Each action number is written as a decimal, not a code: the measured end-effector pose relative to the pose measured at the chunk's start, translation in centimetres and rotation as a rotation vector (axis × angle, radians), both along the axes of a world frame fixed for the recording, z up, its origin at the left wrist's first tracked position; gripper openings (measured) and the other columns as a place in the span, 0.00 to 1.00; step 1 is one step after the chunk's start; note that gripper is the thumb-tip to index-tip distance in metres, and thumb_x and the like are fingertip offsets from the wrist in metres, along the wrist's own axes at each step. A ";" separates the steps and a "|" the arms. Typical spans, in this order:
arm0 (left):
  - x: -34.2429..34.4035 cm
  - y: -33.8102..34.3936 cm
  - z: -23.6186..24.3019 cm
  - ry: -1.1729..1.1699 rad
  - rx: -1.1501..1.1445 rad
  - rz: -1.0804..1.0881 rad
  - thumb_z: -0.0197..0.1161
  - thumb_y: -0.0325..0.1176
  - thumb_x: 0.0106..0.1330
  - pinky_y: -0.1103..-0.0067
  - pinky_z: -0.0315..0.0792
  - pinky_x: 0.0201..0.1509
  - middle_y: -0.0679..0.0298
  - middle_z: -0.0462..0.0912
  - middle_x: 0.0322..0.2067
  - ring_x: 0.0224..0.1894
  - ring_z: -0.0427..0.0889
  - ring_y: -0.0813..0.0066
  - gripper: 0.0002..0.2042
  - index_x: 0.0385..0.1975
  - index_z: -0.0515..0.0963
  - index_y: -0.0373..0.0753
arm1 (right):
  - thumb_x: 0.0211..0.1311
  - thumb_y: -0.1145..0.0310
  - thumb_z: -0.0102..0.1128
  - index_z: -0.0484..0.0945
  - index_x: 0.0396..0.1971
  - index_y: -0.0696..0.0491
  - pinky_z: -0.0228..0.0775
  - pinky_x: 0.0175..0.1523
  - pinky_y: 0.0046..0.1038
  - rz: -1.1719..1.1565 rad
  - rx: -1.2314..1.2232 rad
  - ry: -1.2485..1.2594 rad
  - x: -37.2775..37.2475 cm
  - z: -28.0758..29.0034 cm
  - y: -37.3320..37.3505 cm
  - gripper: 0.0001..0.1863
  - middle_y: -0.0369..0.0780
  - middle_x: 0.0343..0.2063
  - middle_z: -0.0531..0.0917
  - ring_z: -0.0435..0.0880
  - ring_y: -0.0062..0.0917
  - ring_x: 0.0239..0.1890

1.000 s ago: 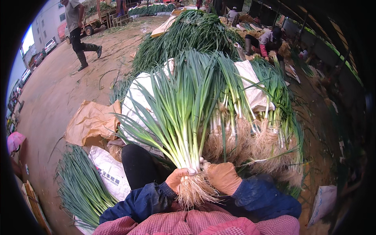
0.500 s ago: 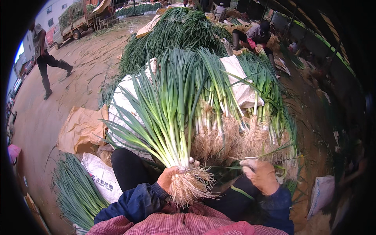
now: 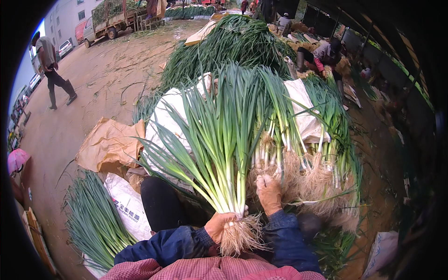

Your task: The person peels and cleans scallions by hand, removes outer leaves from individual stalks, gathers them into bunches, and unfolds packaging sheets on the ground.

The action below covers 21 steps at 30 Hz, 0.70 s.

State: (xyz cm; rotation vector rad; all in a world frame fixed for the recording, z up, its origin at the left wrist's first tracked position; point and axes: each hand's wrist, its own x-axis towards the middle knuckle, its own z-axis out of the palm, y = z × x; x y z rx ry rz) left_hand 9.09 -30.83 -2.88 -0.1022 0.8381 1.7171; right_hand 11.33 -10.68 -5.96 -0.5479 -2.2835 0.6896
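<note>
My left hand is wrapped round the white lower stems of a bunch of green garlic. The flat green leaves fan upward and away from me, and the pale stringy roots hang below the fist. Just right of the bunch, my right hand is closed with its fingers curled in; whatever it may hold is hidden. Beyond it, in front of me, lies a row of more green garlic with long tan roots toward me. A white sack lies across part of that row.
A large heap of green leaves rises behind the row. To the left are brown paper, a printed white sack and another green bundle. One person walks at far left; another sits at far right. A truck stands behind.
My right hand has moved left, from the right side of the roots to beside the held bunch. My left hand keeps its grip. The view has shifted, and the walking person has moved.
</note>
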 end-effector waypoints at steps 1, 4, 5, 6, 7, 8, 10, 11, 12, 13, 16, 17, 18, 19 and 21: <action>0.0 0.0 -0.3 -0.024 0.054 0.008 0.56 0.22 0.54 0.75 0.76 0.45 0.54 0.77 0.45 0.43 0.79 0.69 0.22 0.52 0.68 0.28 | 0.57 0.59 0.58 0.78 0.29 0.58 0.65 0.26 0.34 0.024 -0.078 -0.094 -1.0 1.1 0.2 0.15 0.47 0.15 0.76 0.76 0.38 0.19; 0.0 0.2 -0.4 -0.039 0.095 -0.020 0.56 0.21 0.54 0.79 0.78 0.39 0.57 0.78 0.41 0.38 0.80 0.73 0.20 0.50 0.70 0.28 | 0.56 0.59 0.56 0.76 0.28 0.58 0.68 0.34 0.38 0.096 -0.252 -0.262 -3.7 1.5 1.8 0.15 0.50 0.24 0.79 0.78 0.45 0.30; 0.0 0.2 -0.5 -0.048 0.101 -0.038 0.56 0.21 0.55 0.79 0.78 0.39 0.57 0.78 0.41 0.38 0.80 0.73 0.20 0.50 0.70 0.28 | 0.56 0.59 0.56 0.75 0.26 0.57 0.68 0.33 0.38 0.091 -0.109 -0.290 -4.4 1.8 2.0 0.14 0.50 0.22 0.78 0.78 0.45 0.29; 0.1 0.1 -0.6 -0.057 0.102 -0.039 0.56 0.21 0.55 0.79 0.77 0.40 0.57 0.78 0.41 0.38 0.80 0.74 0.20 0.50 0.70 0.28 | 0.56 0.60 0.56 0.74 0.24 0.57 0.67 0.32 0.39 0.102 0.032 -0.317 -5.1 2.2 1.6 0.14 0.50 0.21 0.78 0.78 0.45 0.28; 0.4 0.1 -0.5 -0.102 0.079 0.014 0.56 0.21 0.55 0.80 0.77 0.39 0.58 0.79 0.40 0.38 0.80 0.75 0.20 0.50 0.70 0.29 | 0.55 0.61 0.56 0.72 0.22 0.56 0.67 0.32 0.40 0.042 0.082 -0.259 -5.0 2.5 0.6 0.13 0.49 0.19 0.77 0.78 0.45 0.27; 0.3 0.1 -0.3 -0.098 0.078 0.023 0.56 0.21 0.55 0.80 0.77 0.39 0.58 0.79 0.40 0.38 0.80 0.75 0.20 0.50 0.70 0.29 | 0.55 0.61 0.56 0.72 0.22 0.56 0.67 0.32 0.40 0.052 0.082 -0.255 -4.4 2.8 0.0 0.13 0.49 0.19 0.77 0.78 0.45 0.27; 0.7 0.3 0.9 -0.093 0.013 0.068 0.56 0.21 0.56 0.81 0.78 0.30 0.62 0.77 0.30 0.29 0.79 0.75 0.17 0.48 0.70 0.28 | 0.55 0.62 0.56 0.74 0.22 0.55 0.68 0.33 0.40 0.056 -0.094 -0.266 -3.0 2.8 -1.0 0.11 0.49 0.21 0.78 0.78 0.45 0.28; 0.8 0.4 1.0 -0.093 0.010 0.078 0.56 0.21 0.56 0.81 0.78 0.30 0.62 0.77 0.30 0.29 0.79 0.75 0.17 0.48 0.70 0.28 | 0.53 0.61 0.58 0.78 0.27 0.57 0.69 0.33 0.39 0.040 -0.076 -0.227 -3.1 2.1 -0.8 0.13 0.52 0.21 0.77 0.78 0.47 0.28; 0.8 0.7 1.0 -0.073 0.015 0.073 0.56 0.21 0.56 0.82 0.78 0.30 0.62 0.77 0.30 0.29 0.79 0.75 0.17 0.48 0.71 0.28 | 0.53 0.61 0.58 0.78 0.27 0.57 0.69 0.33 0.39 0.036 -0.079 -0.225 -3.3 2.3 -0.6 0.13 0.52 0.21 0.77 0.78 0.47 0.28; 0.7 0.7 1.0 -0.054 0.021 0.069 0.56 0.21 0.56 0.82 0.78 0.30 0.62 0.77 0.30 0.28 0.79 0.75 0.17 0.48 0.71 0.28 | 0.53 0.59 0.58 0.78 0.27 0.58 0.69 0.34 0.39 0.051 -0.080 -0.311 -3.9 2.6 -0.2 0.15 0.53 0.21 0.78 0.77 0.48 0.28; 0.8 0.4 1.5 -0.100 0.030 0.029 0.56 0.21 0.56 0.80 0.79 0.35 0.62 0.78 0.32 0.31 0.80 0.75 0.17 0.47 0.71 0.29 | 0.54 0.58 0.57 0.76 0.25 0.60 0.68 0.34 0.39 0.105 -0.131 -0.377 -4.9 3.8 1.0 0.17 0.53 0.20 0.77 0.76 0.46 0.27; 0.7 0.1 2.1 -0.118 0.098 0.009 0.55 0.21 0.55 0.77 0.78 0.41 0.56 0.77 0.43 0.37 0.80 0.73 0.20 0.50 0.69 0.30 | 0.55 0.58 0.55 0.74 0.23 0.60 0.67 0.34 0.38 0.146 -0.181 -0.359 -5.1 4.2 1.5 0.17 0.52 0.20 0.76 0.76 0.45 0.26; 0.4 -0.2 2.9 -0.115 0.098 0.018 0.55 0.21 0.55 0.77 0.78 0.41 0.56 0.77 0.43 0.37 0.80 0.73 0.20 0.50 0.69 0.30 | 0.55 0.58 0.54 0.73 0.20 0.61 0.65 0.33 0.38 0.199 -0.231 -0.342 -5.6 4.4 1.7 0.18 0.52 0.19 0.75 0.75 0.43 0.25; 0.3 -0.6 3.8 -0.239 0.288 0.013 0.55 0.22 0.55 0.75 0.77 0.45 0.53 0.73 0.49 0.42 0.79 0.71 0.21 0.52 0.67 0.30 | 0.56 0.58 0.54 0.70 0.17 0.61 0.62 0.30 0.35 0.203 -0.420 -0.248 -5.1 5.6 1.2 0.19 0.49 0.15 0.71 0.70 0.35 0.20; -0.4 -0.5 3.5 -0.374 0.541 -0.049 0.53 0.22 0.55 0.72 0.74 0.51 0.49 0.62 0.59 0.51 0.74 0.66 0.25 0.56 0.62 0.32 | 0.58 0.58 0.53 0.66 0.16 0.60 0.60 0.27 0.34 0.283 -0.405 -0.072 -6.2 4.7 2.0 0.21 0.46 0.12 0.66 0.66 0.31 0.18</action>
